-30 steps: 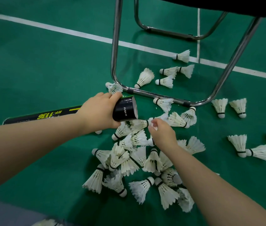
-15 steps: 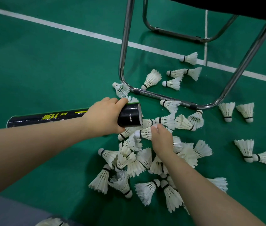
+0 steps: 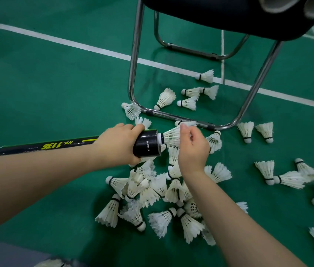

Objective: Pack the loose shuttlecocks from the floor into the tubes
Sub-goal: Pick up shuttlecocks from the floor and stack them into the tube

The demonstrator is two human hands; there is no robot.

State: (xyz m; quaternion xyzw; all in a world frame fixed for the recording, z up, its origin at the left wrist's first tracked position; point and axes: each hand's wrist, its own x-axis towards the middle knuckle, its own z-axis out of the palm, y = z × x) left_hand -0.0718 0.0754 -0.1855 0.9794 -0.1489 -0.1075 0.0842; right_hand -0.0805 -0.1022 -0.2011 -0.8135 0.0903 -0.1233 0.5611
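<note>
While tube (image 3: 146, 143) is gripped near open end by left hand (image 3: 116, 145), fingers curled round it, shuttlecock (image 3: 170, 135) is pinched at feather skirt by right hand (image 3: 193, 150), cork tip presented at tube mouth. Shuttlecock judged very light, feathers brittle, easily crushed; hold best taken lightly at skirt rim, cork entered first. Pile (image 3: 152, 189) of loose shuttlecocks noted on floor (image 3: 46, 89) below both hands, others scattered by chair frame (image 3: 133, 74). Tube interior and fill level not visible; exact finger contact on feathers hard to make out; chair seat (image 3: 219, 16) cut off.

Shuttlecocks (image 3: 171, 220) and chair (image 3: 181, 117) on floor (image 3: 46, 89)
</note>
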